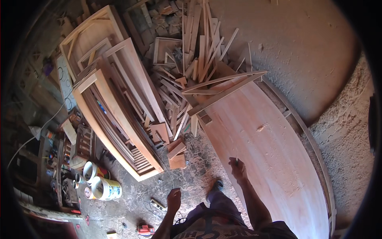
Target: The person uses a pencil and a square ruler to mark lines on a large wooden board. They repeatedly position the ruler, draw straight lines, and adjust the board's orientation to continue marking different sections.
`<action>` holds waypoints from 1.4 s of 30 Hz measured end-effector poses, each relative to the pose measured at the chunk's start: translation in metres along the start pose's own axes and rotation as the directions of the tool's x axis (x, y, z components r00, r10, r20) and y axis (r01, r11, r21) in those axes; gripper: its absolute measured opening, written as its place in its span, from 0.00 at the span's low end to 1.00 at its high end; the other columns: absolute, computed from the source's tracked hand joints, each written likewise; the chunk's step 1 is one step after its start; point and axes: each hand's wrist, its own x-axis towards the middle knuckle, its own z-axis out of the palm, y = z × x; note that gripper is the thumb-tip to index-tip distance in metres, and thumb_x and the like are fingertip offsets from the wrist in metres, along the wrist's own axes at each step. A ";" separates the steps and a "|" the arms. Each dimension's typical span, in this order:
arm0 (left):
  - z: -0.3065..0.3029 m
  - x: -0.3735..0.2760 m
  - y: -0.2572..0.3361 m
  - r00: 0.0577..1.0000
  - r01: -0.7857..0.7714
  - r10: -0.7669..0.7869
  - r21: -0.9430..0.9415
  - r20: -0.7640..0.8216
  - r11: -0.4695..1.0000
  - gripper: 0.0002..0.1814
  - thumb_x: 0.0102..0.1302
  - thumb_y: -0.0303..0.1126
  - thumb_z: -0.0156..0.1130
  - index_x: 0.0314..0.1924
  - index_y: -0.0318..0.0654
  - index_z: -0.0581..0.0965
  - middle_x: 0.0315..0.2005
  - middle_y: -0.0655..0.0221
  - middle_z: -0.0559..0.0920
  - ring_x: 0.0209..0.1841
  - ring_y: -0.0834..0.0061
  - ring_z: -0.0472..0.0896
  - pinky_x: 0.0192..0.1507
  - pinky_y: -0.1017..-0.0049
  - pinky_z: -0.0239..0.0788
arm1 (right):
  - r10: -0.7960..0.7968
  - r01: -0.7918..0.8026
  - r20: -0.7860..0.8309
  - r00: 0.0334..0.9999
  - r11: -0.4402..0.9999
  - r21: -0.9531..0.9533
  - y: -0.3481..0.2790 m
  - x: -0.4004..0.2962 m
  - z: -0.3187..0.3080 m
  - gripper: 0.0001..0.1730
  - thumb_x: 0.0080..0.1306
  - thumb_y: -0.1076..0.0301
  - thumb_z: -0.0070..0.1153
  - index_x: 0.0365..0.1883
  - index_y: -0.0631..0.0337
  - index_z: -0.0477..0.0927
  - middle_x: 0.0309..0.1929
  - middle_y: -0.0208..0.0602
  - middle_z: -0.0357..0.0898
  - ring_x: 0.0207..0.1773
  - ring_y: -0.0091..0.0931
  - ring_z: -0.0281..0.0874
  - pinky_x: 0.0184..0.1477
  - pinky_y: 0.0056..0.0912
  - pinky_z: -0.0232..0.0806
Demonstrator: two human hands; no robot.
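A large wooden panel [256, 143] lies to my right, with patches of wood shavings on its surface. Over its left edge is my right hand [238, 169], fingers curled around a thin pencil-like tool [237, 159] whose light tip points away from me. The grip hides most of that tool, so its exact kind is unclear. My left hand [174, 197] is in a loose fist above the floor, with nothing visible in it. Across the panel's far end rests a triangular frame of wooden strips [226, 92].
Slatted wooden frames [119, 125] lean at the left. Offcuts [197, 44] are heaped beyond the panel. Plastic buckets [106, 188] and a power strip [158, 205] with cables stand on the floor. A red power tool [145, 230] lies near the bottom. Wood blocks [177, 152] sit between frames and panel.
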 end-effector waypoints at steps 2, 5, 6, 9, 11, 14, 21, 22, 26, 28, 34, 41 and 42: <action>0.008 0.038 0.016 0.999 -0.046 0.046 -0.030 0.000 0.999 0.10 0.70 0.28 0.63 0.49 0.35 0.83 0.41 0.57 0.87 0.45 0.69 0.86 0.46 0.69 0.78 | -0.047 0.046 -0.009 0.999 0.995 -0.088 -0.002 0.040 0.008 0.24 0.75 0.50 0.54 0.53 0.62 0.82 0.34 0.32 0.84 0.19 0.16 0.69 0.16 0.22 0.58; 0.037 0.104 0.004 0.997 -0.003 0.014 -0.147 0.077 0.989 0.12 0.72 0.32 0.61 0.50 0.33 0.82 0.40 0.64 0.86 0.45 0.73 0.83 0.48 0.73 0.74 | 0.021 -0.019 0.032 0.999 0.997 -0.076 -0.029 0.080 0.024 0.23 0.74 0.50 0.54 0.50 0.62 0.83 0.30 0.32 0.83 0.21 0.18 0.71 0.20 0.26 0.62; 0.047 0.126 0.017 0.996 -0.041 0.051 -0.130 0.072 0.991 0.13 0.72 0.32 0.60 0.50 0.32 0.82 0.39 0.64 0.85 0.44 0.73 0.83 0.48 0.72 0.74 | 0.067 -0.065 0.035 0.997 0.997 -0.051 -0.048 0.096 0.026 0.22 0.74 0.50 0.54 0.47 0.62 0.83 0.28 0.32 0.82 0.22 0.20 0.73 0.22 0.29 0.64; 0.073 0.210 0.025 0.998 -0.040 0.048 -0.181 0.045 0.983 0.11 0.72 0.30 0.61 0.48 0.30 0.81 0.42 0.58 0.84 0.47 0.69 0.83 0.51 0.70 0.74 | 0.198 -0.201 0.036 0.980 0.970 0.134 -0.089 0.149 0.044 0.21 0.72 0.50 0.54 0.43 0.62 0.82 0.27 0.31 0.80 0.24 0.22 0.75 0.24 0.32 0.66; 0.091 0.256 0.079 0.987 -0.156 0.161 -0.165 0.019 0.974 0.13 0.72 0.30 0.61 0.51 0.30 0.80 0.44 0.60 0.84 0.48 0.70 0.82 0.52 0.70 0.73 | 0.281 -0.274 0.006 0.960 0.933 0.233 -0.091 0.182 0.042 0.21 0.72 0.51 0.54 0.46 0.62 0.81 0.33 0.32 0.81 0.26 0.22 0.76 0.24 0.31 0.67; 0.112 0.350 0.073 0.981 0.119 -0.064 -0.302 0.185 0.946 0.18 0.72 0.31 0.61 0.59 0.30 0.76 0.50 0.61 0.82 0.53 0.71 0.80 0.57 0.70 0.70 | 0.354 -0.334 0.007 0.935 0.874 0.354 -0.095 0.228 0.065 0.21 0.73 0.55 0.54 0.53 0.62 0.80 0.44 0.36 0.83 0.30 0.23 0.77 0.28 0.30 0.71; 0.172 0.454 0.096 0.860 0.385 -0.192 -0.352 0.473 0.853 0.15 0.74 0.34 0.60 0.54 0.33 0.72 0.35 0.64 0.80 0.35 0.75 0.80 0.38 0.74 0.77 | 0.410 -0.347 -0.106 0.906 0.862 0.370 -0.041 0.338 0.103 0.15 0.72 0.54 0.54 0.40 0.58 0.77 0.35 0.29 0.76 0.36 0.26 0.76 0.40 0.35 0.74; 0.188 0.452 0.110 0.813 0.420 -0.157 -0.377 0.561 0.825 0.12 0.74 0.34 0.59 0.51 0.35 0.72 0.30 0.69 0.77 0.30 0.79 0.76 0.31 0.78 0.72 | 0.447 -0.394 -0.149 0.882 0.873 0.288 -0.020 0.353 0.090 0.15 0.72 0.52 0.55 0.40 0.55 0.77 0.35 0.27 0.75 0.36 0.23 0.74 0.38 0.32 0.71; 0.151 0.443 0.102 0.757 0.506 -0.182 -0.387 0.627 0.771 0.10 0.75 0.34 0.58 0.50 0.37 0.73 0.29 0.71 0.78 0.27 0.79 0.76 0.29 0.77 0.71 | 0.466 -0.323 -0.196 0.863 0.806 0.496 -0.087 0.372 0.134 0.15 0.72 0.50 0.55 0.42 0.53 0.76 0.33 0.28 0.74 0.39 0.24 0.75 0.35 0.32 0.69; 0.143 0.409 0.115 0.638 0.595 -0.136 -0.373 0.758 0.712 0.12 0.76 0.36 0.58 0.50 0.37 0.73 0.32 0.68 0.81 0.27 0.78 0.78 0.31 0.76 0.72 | 0.522 -0.310 -0.223 0.823 0.742 0.594 -0.098 0.373 0.129 0.17 0.72 0.50 0.55 0.42 0.55 0.75 0.33 0.29 0.75 0.36 0.25 0.76 0.32 0.34 0.71; 0.148 0.331 0.170 0.219 0.538 -0.189 0.043 0.957 0.842 0.12 0.78 0.39 0.56 0.46 0.38 0.77 0.40 0.62 0.87 0.37 0.73 0.86 0.37 0.76 0.77 | 0.407 -0.110 -0.423 0.809 0.813 0.572 -0.037 0.350 0.074 0.21 0.71 0.47 0.55 0.30 0.57 0.74 0.21 0.30 0.71 0.20 0.27 0.76 0.18 0.35 0.71; 0.113 0.378 0.232 0.611 -0.696 0.651 -0.087 0.449 0.713 0.14 0.70 0.35 0.64 0.51 0.35 0.80 0.45 0.54 0.84 0.48 0.54 0.82 0.52 0.59 0.72 | 0.283 -0.114 -0.383 0.879 0.906 0.409 -0.104 0.272 0.016 0.21 0.76 0.50 0.52 0.41 0.61 0.74 0.26 0.31 0.75 0.23 0.23 0.77 0.23 0.31 0.76; 0.112 0.394 0.251 0.588 -0.775 0.692 0.047 0.419 0.631 0.22 0.67 0.36 0.67 0.58 0.36 0.77 0.54 0.51 0.80 0.58 0.48 0.76 0.60 0.55 0.66 | 0.267 -0.090 -0.387 0.883 0.904 0.418 -0.117 0.266 0.016 0.22 0.76 0.48 0.52 0.41 0.62 0.74 0.26 0.31 0.75 0.23 0.23 0.77 0.23 0.31 0.76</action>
